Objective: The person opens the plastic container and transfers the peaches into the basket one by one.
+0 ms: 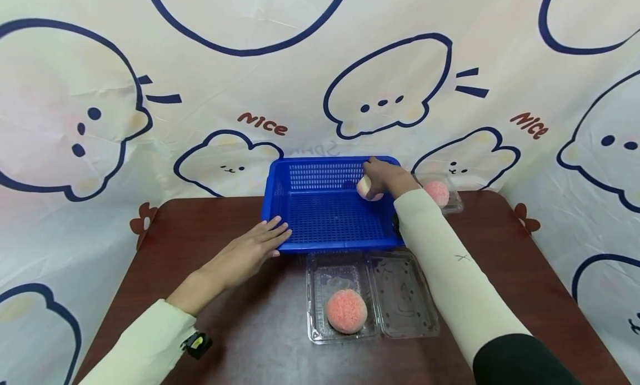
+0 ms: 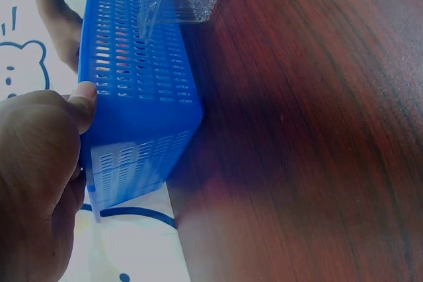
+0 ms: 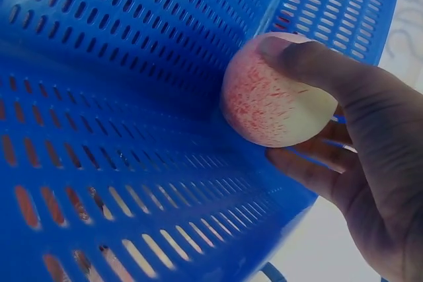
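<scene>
A blue basket [image 1: 330,244] with slotted walls stands at the back of the table. My right hand [image 1: 387,176] reaches inside its right end and holds a pink-and-cream round ball [image 3: 264,94], peach-like in colour, thumb on top and fingers beneath. At the basket's front left corner, my left hand [image 1: 250,251] grips the rim, with the thumb [image 2: 84,100] on the outside of the wall. In front of the basket lies an opened clear plastic clamshell box [image 1: 312,296], where a similar pink ball [image 1: 346,311] sits in the left half.
Behind my right forearm, another clear plastic box [image 1: 454,201] holds a pink ball [image 1: 437,193] at the back right. The brown table [image 1: 240,329] runs back to a printed cloth [image 1: 300,90] hanging behind and at both sides.
</scene>
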Motion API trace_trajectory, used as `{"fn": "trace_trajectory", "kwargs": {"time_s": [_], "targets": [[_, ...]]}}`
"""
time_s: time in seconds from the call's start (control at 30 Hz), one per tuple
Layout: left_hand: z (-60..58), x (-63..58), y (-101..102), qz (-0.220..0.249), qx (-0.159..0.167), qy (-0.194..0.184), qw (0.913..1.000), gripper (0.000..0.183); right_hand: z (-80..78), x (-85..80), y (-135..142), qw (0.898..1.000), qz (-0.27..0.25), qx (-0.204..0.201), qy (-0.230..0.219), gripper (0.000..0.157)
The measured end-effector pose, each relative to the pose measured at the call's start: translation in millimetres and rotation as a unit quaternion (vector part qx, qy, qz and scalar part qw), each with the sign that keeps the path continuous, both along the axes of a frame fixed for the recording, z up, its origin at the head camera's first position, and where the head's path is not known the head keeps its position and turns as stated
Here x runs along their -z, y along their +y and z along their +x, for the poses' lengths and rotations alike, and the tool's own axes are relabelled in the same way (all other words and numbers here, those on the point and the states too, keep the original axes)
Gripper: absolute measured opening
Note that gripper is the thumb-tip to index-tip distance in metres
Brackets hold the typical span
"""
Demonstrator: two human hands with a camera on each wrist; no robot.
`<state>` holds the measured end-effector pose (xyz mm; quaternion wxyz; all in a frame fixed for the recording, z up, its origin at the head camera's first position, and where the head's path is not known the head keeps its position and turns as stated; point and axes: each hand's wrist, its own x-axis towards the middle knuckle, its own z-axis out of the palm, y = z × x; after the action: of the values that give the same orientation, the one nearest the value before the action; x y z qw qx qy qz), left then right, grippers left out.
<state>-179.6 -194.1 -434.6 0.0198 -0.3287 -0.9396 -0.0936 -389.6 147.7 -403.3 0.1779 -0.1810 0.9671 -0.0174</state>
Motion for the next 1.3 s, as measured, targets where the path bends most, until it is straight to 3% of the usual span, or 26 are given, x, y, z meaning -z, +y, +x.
{"fn": "trace_trajectory", "kwargs": {"time_s": [0.4,0.83,1.3], "targets": [[0.3,0.0,0.3,-0.001,0.001,0.005,1.0,0.049,-7.2,5.5,3.5,0.998,0.014,0.005,-0.054,0.082],[0.3,-2.4,1.2,-0.005,-0.004,-0.005,1.0,0.048,-4.7,2.4,2.3,0.998,0.022,0.01,-0.06,0.09],[0.2,-1.6,2.0,-0.011,-0.007,0.0,0.9999,0.049,-2.7,-0.5,2.4,0.996,0.012,0.03,-0.08,0.084]]}}
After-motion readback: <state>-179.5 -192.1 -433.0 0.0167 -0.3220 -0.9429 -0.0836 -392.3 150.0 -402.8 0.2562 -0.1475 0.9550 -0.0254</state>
